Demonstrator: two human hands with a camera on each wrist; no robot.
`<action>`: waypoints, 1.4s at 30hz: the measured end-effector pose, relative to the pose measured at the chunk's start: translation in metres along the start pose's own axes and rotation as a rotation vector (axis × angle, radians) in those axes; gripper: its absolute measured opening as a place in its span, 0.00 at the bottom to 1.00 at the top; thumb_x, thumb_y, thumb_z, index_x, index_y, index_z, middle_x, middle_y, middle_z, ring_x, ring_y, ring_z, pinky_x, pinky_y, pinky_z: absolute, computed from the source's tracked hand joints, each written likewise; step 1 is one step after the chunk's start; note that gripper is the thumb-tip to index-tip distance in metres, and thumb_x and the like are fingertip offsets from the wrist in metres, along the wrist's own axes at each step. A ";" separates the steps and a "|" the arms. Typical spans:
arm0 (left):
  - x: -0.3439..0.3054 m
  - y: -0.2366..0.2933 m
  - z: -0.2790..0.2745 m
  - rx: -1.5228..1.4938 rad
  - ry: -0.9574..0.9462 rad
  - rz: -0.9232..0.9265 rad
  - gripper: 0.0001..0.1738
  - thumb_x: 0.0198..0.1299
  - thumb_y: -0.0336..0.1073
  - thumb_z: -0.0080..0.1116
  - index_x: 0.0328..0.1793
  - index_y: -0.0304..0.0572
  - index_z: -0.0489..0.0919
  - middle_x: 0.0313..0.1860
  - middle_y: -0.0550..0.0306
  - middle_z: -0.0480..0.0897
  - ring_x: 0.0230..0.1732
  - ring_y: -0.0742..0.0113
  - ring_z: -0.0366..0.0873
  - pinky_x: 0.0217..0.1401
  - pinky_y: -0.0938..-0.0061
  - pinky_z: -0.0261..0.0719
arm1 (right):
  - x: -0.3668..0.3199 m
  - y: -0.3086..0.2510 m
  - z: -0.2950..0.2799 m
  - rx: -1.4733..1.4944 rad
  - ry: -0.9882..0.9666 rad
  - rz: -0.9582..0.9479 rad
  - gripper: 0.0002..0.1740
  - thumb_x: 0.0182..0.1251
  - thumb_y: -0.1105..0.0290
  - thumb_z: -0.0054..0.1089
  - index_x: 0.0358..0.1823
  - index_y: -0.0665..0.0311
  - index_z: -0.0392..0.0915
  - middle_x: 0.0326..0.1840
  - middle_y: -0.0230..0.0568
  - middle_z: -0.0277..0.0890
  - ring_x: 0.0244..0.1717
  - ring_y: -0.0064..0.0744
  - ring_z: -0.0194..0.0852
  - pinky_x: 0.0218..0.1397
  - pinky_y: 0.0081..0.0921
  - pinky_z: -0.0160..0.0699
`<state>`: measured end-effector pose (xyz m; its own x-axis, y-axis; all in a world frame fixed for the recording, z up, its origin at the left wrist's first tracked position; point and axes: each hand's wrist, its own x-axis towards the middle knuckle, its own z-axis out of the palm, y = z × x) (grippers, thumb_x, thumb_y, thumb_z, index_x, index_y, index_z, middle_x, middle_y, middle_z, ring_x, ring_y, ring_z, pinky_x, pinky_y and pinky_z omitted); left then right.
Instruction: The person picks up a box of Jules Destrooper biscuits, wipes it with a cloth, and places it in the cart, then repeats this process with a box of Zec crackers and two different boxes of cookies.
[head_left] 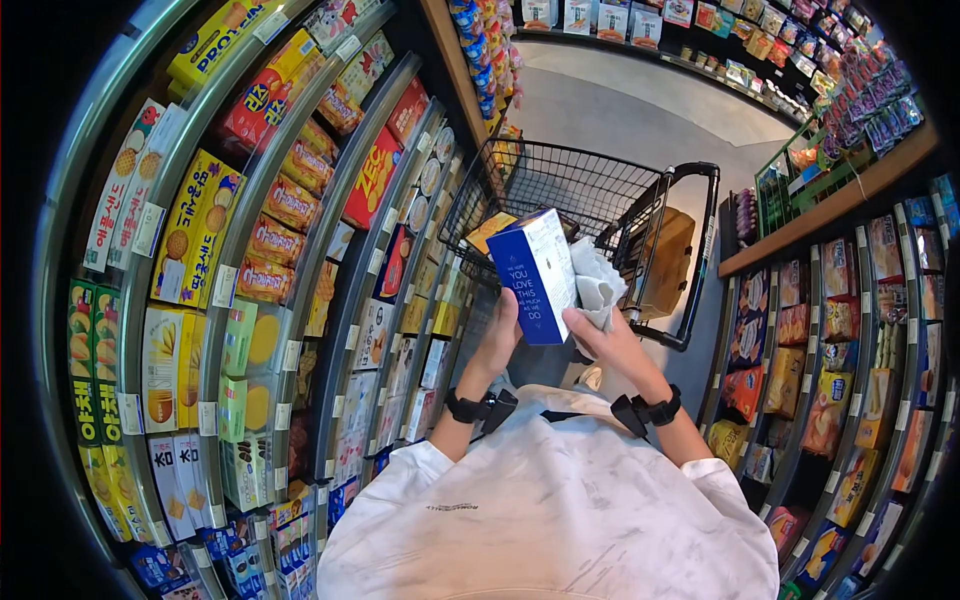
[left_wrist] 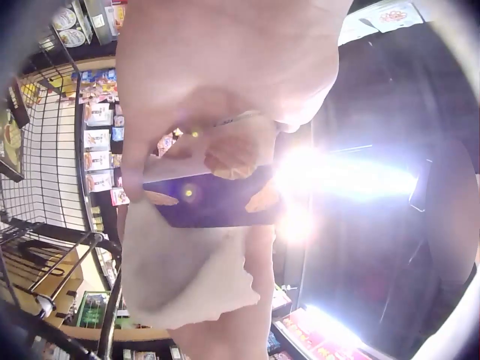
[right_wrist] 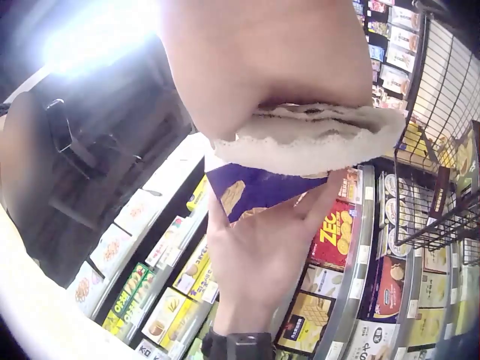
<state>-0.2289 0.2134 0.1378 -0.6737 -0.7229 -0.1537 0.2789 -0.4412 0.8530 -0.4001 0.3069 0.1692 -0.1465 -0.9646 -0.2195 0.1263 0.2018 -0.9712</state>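
A blue and white snack box (head_left: 541, 280) is held in front of the torso, above the floor and close to the cart. My left hand (head_left: 497, 333) grips its left side. With the thumb on the box's near right edge, my right hand (head_left: 612, 348) grips the other side. A crumpled whitish cloth or tissue (head_left: 598, 283) is also in the right hand, bunched against the box. The right wrist view shows the cloth's folded layers (right_wrist: 322, 139) under the right hand, with the box's blue face (right_wrist: 262, 187) below it and the left hand (right_wrist: 259, 251) behind.
A black wire shopping cart (head_left: 590, 165) stands just ahead, with a yellow package (head_left: 490, 232) inside and its handle (head_left: 712, 220) at the right. Shelves of boxed biscuits (head_left: 195, 228) rise close on the left. More snack shelves (head_left: 830, 370) line the right side.
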 end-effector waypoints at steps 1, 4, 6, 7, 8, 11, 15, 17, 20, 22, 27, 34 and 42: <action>0.001 -0.002 -0.002 0.000 0.000 -0.001 0.38 0.78 0.62 0.33 0.76 0.36 0.62 0.68 0.52 0.73 0.65 0.64 0.72 0.70 0.70 0.67 | 0.002 -0.001 -0.001 0.016 0.023 -0.018 0.28 0.76 0.56 0.60 0.69 0.65 0.66 0.41 0.28 0.76 0.37 0.16 0.71 0.39 0.18 0.73; 0.005 -0.007 -0.014 0.534 0.050 0.120 0.35 0.79 0.60 0.34 0.75 0.37 0.64 0.67 0.53 0.73 0.64 0.65 0.74 0.68 0.70 0.69 | 0.007 0.000 -0.006 0.049 0.071 -0.086 0.29 0.74 0.57 0.63 0.67 0.67 0.69 0.54 0.36 0.79 0.53 0.23 0.74 0.58 0.24 0.74; 0.005 0.001 -0.018 0.621 -0.013 -0.015 0.32 0.80 0.56 0.37 0.74 0.36 0.65 0.66 0.54 0.75 0.64 0.66 0.73 0.70 0.68 0.68 | 0.007 -0.003 -0.010 -0.027 0.081 -0.112 0.29 0.73 0.56 0.64 0.66 0.66 0.68 0.56 0.32 0.75 0.53 0.20 0.72 0.55 0.23 0.75; 0.004 0.006 -0.013 0.618 -0.012 -0.017 0.32 0.80 0.56 0.37 0.74 0.36 0.65 0.66 0.54 0.75 0.64 0.66 0.73 0.70 0.68 0.68 | 0.007 -0.005 -0.011 -0.027 0.081 -0.109 0.29 0.73 0.56 0.64 0.66 0.66 0.68 0.56 0.32 0.75 0.53 0.20 0.72 0.55 0.23 0.75; 0.004 0.014 -0.007 0.519 -0.011 -0.050 0.32 0.79 0.55 0.41 0.74 0.36 0.65 0.64 0.55 0.76 0.64 0.66 0.74 0.69 0.69 0.69 | 0.008 -0.006 -0.011 -0.027 0.116 -0.155 0.27 0.73 0.58 0.64 0.64 0.67 0.71 0.54 0.33 0.77 0.51 0.21 0.73 0.55 0.23 0.75; 0.008 0.018 0.000 0.357 -0.070 0.034 0.31 0.76 0.50 0.51 0.73 0.34 0.65 0.62 0.56 0.77 0.62 0.68 0.75 0.68 0.70 0.71 | 0.011 0.003 -0.014 -0.053 0.139 -0.164 0.22 0.73 0.60 0.64 0.59 0.69 0.74 0.51 0.34 0.80 0.49 0.20 0.74 0.52 0.22 0.76; 0.004 0.024 0.008 0.334 -0.101 0.075 0.34 0.67 0.41 0.66 0.72 0.33 0.64 0.62 0.53 0.76 0.62 0.67 0.75 0.68 0.70 0.72 | 0.012 0.005 -0.013 -0.047 0.149 -0.099 0.19 0.76 0.59 0.60 0.55 0.68 0.76 0.47 0.31 0.79 0.46 0.18 0.72 0.49 0.22 0.74; 0.007 0.019 0.007 0.282 -0.064 0.093 0.35 0.64 0.34 0.67 0.73 0.34 0.63 0.62 0.52 0.76 0.62 0.66 0.76 0.68 0.69 0.72 | 0.017 0.014 -0.012 0.012 0.197 -0.114 0.19 0.77 0.58 0.58 0.54 0.68 0.76 0.46 0.30 0.78 0.45 0.17 0.71 0.50 0.21 0.73; 0.009 0.021 0.003 0.215 0.004 0.153 0.36 0.62 0.28 0.67 0.73 0.34 0.61 0.63 0.50 0.75 0.63 0.65 0.76 0.69 0.69 0.73 | 0.018 0.007 -0.013 0.035 0.295 0.045 0.21 0.80 0.55 0.53 0.57 0.67 0.76 0.47 0.29 0.78 0.48 0.18 0.71 0.54 0.20 0.71; 0.009 0.025 0.002 0.198 0.035 0.195 0.36 0.63 0.28 0.67 0.73 0.33 0.61 0.63 0.50 0.75 0.63 0.65 0.75 0.69 0.69 0.72 | 0.021 0.012 -0.014 0.127 0.475 0.081 0.23 0.80 0.53 0.51 0.60 0.67 0.75 0.50 0.30 0.77 0.50 0.19 0.71 0.56 0.20 0.70; 0.007 0.021 0.005 0.162 -0.007 0.267 0.40 0.61 0.26 0.67 0.76 0.35 0.57 0.68 0.48 0.70 0.69 0.62 0.71 0.71 0.67 0.71 | 0.007 0.002 0.000 0.368 0.286 0.075 0.29 0.78 0.47 0.52 0.67 0.62 0.71 0.59 0.29 0.75 0.55 0.18 0.71 0.58 0.20 0.69; 0.007 0.012 0.007 0.452 0.062 0.369 0.44 0.57 0.25 0.72 0.76 0.37 0.57 0.68 0.49 0.69 0.70 0.61 0.70 0.71 0.67 0.70 | -0.003 0.005 0.016 0.360 0.119 0.207 0.34 0.75 0.44 0.54 0.72 0.60 0.67 0.63 0.26 0.73 0.57 0.17 0.70 0.57 0.18 0.69; -0.003 0.022 -0.016 0.106 0.237 0.359 0.40 0.61 0.27 0.63 0.77 0.34 0.56 0.66 0.50 0.70 0.68 0.63 0.69 0.73 0.65 0.66 | -0.002 -0.007 0.004 0.505 0.326 0.121 0.32 0.73 0.48 0.61 0.68 0.60 0.68 0.62 0.32 0.74 0.60 0.25 0.74 0.63 0.29 0.74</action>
<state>-0.2093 0.1975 0.1486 -0.3676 -0.9279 0.0624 0.3869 -0.0916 0.9176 -0.3971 0.3071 0.1772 -0.3848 -0.8221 -0.4197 0.5987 0.1238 -0.7913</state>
